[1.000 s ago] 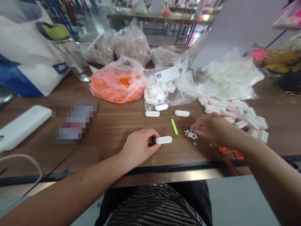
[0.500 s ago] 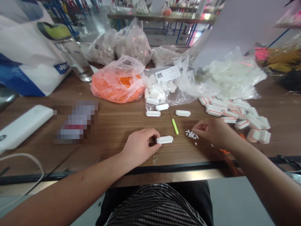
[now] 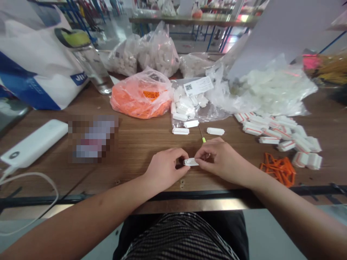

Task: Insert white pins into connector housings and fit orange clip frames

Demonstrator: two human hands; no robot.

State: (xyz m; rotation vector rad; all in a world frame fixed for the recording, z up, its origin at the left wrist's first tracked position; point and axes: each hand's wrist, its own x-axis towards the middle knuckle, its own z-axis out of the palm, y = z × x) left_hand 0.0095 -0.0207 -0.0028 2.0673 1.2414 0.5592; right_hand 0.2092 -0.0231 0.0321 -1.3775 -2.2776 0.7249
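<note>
Your right hand (image 3: pixel 219 160) has come across from the spot at three o'clock where it was picking at the tiny white bits, and now it meets your left hand (image 3: pixel 164 168) at the near edge of the table (image 3: pixel 135 144). Both hands are together, each pinching one end of the white housing (image 3: pixel 190 162), which sits just off the wood between your fingertips. Whether a small piece is also in your right fingers, I cannot tell.

Progress, as I read it: at two o'clock you have a good heap of orange-striped pieces (image 3: pixel 282 133) that look finished, with a tangle of orange clips (image 3: pixel 280 171) just nearer you. Plenty seems left: two bare housings (image 3: pixel 180 131) wait at twelve o'clock beside the green-tipped tool (image 3: pixel 203 139), more spill from the open clear bag (image 3: pixel 189 106), and the orange bag (image 3: pixel 141 95) at eleven o'clock looks full.

Writing now. That clear bag carries a white label (image 3: pixel 198 86) with a QR code; its print is too small to read. At ten o'clock the white-and-blue bag (image 3: pixel 40 72) shows white letters starting "JI", the rest hidden behind the green-lidded bottle (image 3: pixel 89 63).
</note>
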